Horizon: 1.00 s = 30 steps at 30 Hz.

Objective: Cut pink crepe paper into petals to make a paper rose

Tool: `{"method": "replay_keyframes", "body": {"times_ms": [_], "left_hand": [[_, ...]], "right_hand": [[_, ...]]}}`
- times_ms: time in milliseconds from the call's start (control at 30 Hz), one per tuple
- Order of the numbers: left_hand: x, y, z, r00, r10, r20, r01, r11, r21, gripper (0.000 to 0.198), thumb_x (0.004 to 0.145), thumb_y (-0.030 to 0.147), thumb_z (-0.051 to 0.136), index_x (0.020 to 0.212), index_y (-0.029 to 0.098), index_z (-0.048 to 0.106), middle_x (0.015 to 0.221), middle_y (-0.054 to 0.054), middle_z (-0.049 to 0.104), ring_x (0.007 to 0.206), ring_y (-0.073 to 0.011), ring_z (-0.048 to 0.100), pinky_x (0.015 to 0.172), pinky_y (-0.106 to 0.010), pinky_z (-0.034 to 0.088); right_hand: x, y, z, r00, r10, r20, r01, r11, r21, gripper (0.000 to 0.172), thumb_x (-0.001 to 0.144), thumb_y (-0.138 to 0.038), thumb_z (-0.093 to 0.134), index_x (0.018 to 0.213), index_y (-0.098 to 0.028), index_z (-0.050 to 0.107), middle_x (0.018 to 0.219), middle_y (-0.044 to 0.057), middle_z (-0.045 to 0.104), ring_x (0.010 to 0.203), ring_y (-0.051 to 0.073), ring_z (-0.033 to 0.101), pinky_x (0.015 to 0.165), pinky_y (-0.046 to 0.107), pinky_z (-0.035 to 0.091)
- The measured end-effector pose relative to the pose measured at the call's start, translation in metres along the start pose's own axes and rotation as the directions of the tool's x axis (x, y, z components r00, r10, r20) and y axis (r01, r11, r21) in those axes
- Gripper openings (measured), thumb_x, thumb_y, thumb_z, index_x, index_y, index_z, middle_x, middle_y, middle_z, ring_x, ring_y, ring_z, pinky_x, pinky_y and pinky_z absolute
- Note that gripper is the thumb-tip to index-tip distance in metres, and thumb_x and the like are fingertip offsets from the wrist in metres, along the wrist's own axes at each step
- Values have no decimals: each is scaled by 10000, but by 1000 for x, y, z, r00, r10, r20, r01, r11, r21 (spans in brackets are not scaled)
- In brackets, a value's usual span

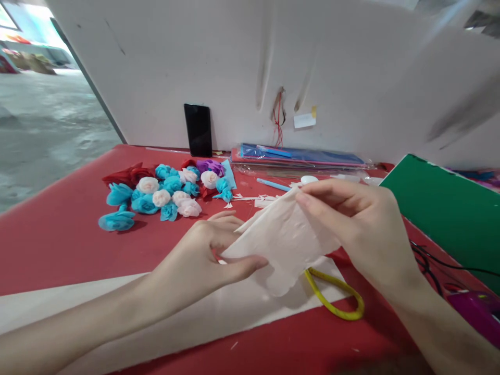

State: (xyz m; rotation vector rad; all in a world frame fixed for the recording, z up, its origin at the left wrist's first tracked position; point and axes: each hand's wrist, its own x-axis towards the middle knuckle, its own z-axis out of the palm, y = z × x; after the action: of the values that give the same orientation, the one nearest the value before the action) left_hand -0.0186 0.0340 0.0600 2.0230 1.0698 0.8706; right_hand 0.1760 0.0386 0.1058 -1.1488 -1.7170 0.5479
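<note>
Both hands hold one folded piece of pale pink crepe paper (pixel 283 242) above the red table (pixel 58 234). My left hand (pixel 207 255) pinches its lower left corner between thumb and fingers. My right hand (pixel 359 224) grips the paper's upper right part with fingers closed over it. The paper's lower edge is scalloped. Yellow-handled scissors (pixel 336 297) lie on the table just beneath the paper, partly hidden by it.
A heap of blue, white, pink, red and purple paper flowers (pixel 164 192) lies at the left. A black phone (pixel 198 130) leans on the wall. Packs of coloured paper (pixel 300 156), a blue pen (pixel 273 184), paper scraps, a green sheet (pixel 449 208) and black cables (pixel 429 260) are to the right.
</note>
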Motion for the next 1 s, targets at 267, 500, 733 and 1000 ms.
{"method": "replay_keyframes", "body": {"times_ms": [267,500,733,1000], "left_hand": [[1,-2,2,994,-58,88,69,990,-120,102,781,250,622,744,260,716,811,58,720,773,-119,660,709,-155,489],[-1,-4,3,983,-146,-109,117,964,-239,77,696,207,681,631,242,661,633,92,662,611,-76,616,563,-101,478],[7,-3,0,887,-334,-318,184,889,-420,328,737,203,665,1015,320,537,605,101,646,616,-67,610,601,-100,472],[9,-9,-7,830,-360,-425,98,845,-525,214,708,147,680,710,216,477,464,130,535,483,-24,487,566,-94,426]], "right_hand": [[14,14,-9,995,89,47,-94,988,124,67,746,-192,671,699,-162,709,688,-2,710,588,99,627,479,142,452],[21,10,-13,966,248,77,-260,932,254,67,739,-167,667,684,-133,688,644,-12,681,531,64,582,468,130,430],[22,15,-16,967,255,-9,-242,928,285,42,717,-159,662,683,-135,663,630,-24,650,552,60,556,502,140,421],[24,19,-14,949,313,30,-301,879,371,85,704,-175,657,643,-125,628,571,-27,583,507,49,502,458,132,410]]}}
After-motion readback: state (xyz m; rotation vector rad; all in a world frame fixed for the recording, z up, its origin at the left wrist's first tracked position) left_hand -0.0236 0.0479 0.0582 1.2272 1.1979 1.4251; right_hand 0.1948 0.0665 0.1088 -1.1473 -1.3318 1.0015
